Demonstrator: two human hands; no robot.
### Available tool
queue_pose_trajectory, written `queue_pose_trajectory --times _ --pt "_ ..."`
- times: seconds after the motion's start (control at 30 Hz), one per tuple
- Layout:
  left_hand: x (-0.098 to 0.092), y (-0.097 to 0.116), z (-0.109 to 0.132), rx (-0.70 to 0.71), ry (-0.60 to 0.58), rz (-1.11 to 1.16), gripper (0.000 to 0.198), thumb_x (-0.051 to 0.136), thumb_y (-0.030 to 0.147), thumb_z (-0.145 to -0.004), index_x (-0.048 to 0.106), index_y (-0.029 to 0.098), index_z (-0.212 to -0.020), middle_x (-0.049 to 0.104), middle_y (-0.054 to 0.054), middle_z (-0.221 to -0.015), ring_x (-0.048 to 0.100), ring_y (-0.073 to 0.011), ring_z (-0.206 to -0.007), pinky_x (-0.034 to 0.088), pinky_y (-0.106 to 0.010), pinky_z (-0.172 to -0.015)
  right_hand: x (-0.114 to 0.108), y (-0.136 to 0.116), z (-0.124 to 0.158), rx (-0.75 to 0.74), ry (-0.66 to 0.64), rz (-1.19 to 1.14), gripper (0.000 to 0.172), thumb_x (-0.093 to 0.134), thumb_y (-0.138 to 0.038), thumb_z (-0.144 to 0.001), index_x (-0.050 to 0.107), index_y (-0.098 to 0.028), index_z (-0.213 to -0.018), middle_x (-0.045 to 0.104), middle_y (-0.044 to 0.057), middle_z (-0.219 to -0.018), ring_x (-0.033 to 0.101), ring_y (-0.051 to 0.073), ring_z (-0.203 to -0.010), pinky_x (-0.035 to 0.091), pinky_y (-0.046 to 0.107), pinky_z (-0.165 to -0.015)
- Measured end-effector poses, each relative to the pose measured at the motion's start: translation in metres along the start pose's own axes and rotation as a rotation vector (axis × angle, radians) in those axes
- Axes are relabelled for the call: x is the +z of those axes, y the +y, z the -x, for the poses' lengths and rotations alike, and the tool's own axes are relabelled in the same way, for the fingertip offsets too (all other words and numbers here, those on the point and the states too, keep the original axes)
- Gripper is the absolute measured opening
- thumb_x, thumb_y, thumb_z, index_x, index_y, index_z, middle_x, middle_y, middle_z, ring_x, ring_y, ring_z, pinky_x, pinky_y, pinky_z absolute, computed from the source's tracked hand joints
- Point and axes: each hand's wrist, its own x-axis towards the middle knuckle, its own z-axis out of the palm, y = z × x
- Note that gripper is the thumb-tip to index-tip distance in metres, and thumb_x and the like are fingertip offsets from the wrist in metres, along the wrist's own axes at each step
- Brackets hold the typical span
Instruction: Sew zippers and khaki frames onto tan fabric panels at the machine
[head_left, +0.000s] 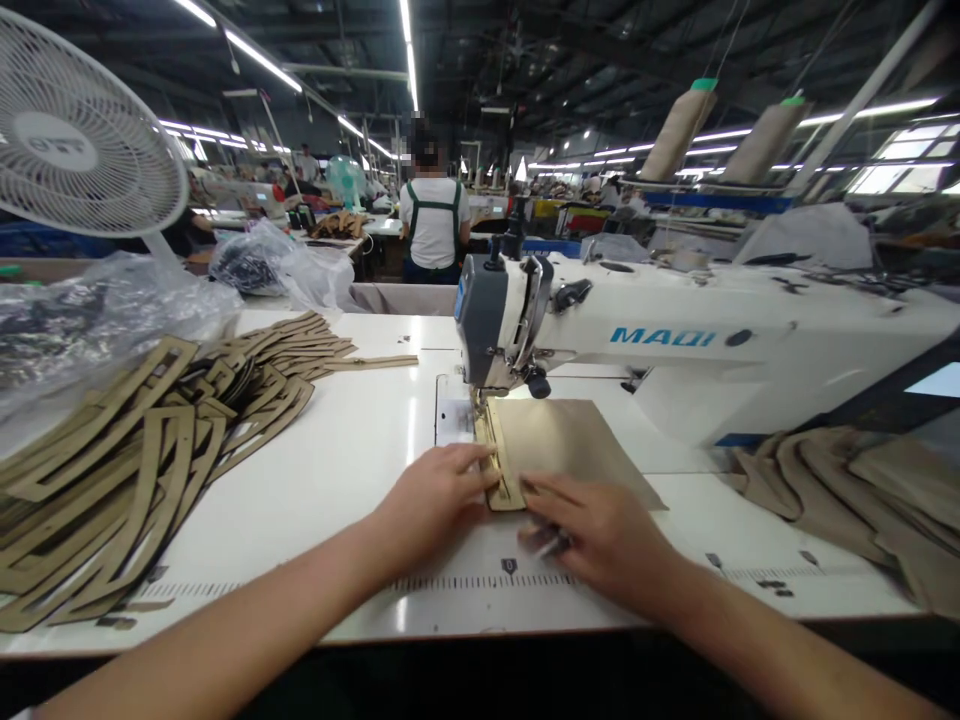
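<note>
A flat beige fabric panel lies under the head of the white sewing machine. Along its left edge runs a narrow tan strip frame with a zipper-like slot. My left hand rests with stretched fingers on the left side of that strip; its thumb is hidden. My right hand has its fingertips at the strip's near right corner. Tucked in its curled lower fingers is a small metal tool, blurred, probably thread snips. The needle area is partly hidden by the machine head.
Many tan strip frames are piled at the left, beside clear plastic bags and a white fan. Beige fabric pieces lie at the right. Thread cones stand behind the machine. A person is farther back.
</note>
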Motion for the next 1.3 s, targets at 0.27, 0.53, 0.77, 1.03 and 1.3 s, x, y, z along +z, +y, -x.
queue_pose_trajectory --times 0.27,0.53,0.77,1.03,1.3 --pt "0.000 0.008 0.013 -0.003 -0.008 -0.253 0.039 0.058 0.036 -0.081 0.057 0.016 -0.114 0.058 -0.014 -0.123 0.051 -0.0282 -0.117 0.036 -0.050 -0.103 0.008 -0.017 0.012 -0.006 0.075 -0.066 0.029 0.038 -0.024 -0.091 0.063 -0.012 -0.100 0.064 0.014 -0.110 0.066 0.023 -0.081 0.053 0.033 -0.064" --pt "0.011 -0.007 -0.003 -0.038 0.005 -0.380 0.042 0.047 0.020 -0.083 0.049 0.015 -0.125 0.055 -0.011 -0.128 0.049 -0.0271 -0.119 0.030 -0.056 -0.105 0.012 -0.013 -0.002 0.086 0.228 -0.144 0.027 0.039 -0.016 -0.088 0.056 -0.017 -0.067 0.060 0.003 -0.064 0.056 0.016 -0.052 0.041 0.027 -0.048" --pt "0.003 -0.012 -0.010 -0.038 -0.025 -0.392 0.045 0.052 0.027 -0.081 0.048 0.018 -0.124 0.057 -0.012 -0.125 0.051 -0.0299 -0.116 0.026 -0.061 -0.104 0.023 0.015 -0.040 0.145 -0.039 -0.155 0.046 0.043 -0.015 -0.078 0.052 -0.009 -0.123 0.052 0.015 -0.128 0.062 0.025 -0.099 0.052 0.035 -0.082" --pt "0.018 -0.025 -0.002 -0.033 0.043 -0.315 0.048 0.048 0.027 -0.084 0.039 0.018 -0.131 0.053 -0.012 -0.130 0.045 -0.0293 -0.122 0.026 -0.060 -0.105 0.036 0.009 -0.037 0.151 -0.038 -0.134 0.048 0.036 -0.013 -0.080 0.053 -0.003 -0.124 0.047 0.018 -0.131 0.064 0.029 -0.094 0.056 0.041 -0.076" --pt "0.009 -0.014 -0.007 -0.061 0.020 -0.274 0.044 0.049 0.025 -0.082 0.047 0.019 -0.126 0.057 -0.009 -0.125 0.048 -0.0284 -0.119 0.022 -0.058 -0.107 0.036 0.014 -0.038 0.181 -0.045 -0.216 0.046 0.038 -0.015 -0.081 0.054 -0.005 -0.123 0.049 0.018 -0.129 0.062 0.029 -0.099 0.052 0.043 -0.084"
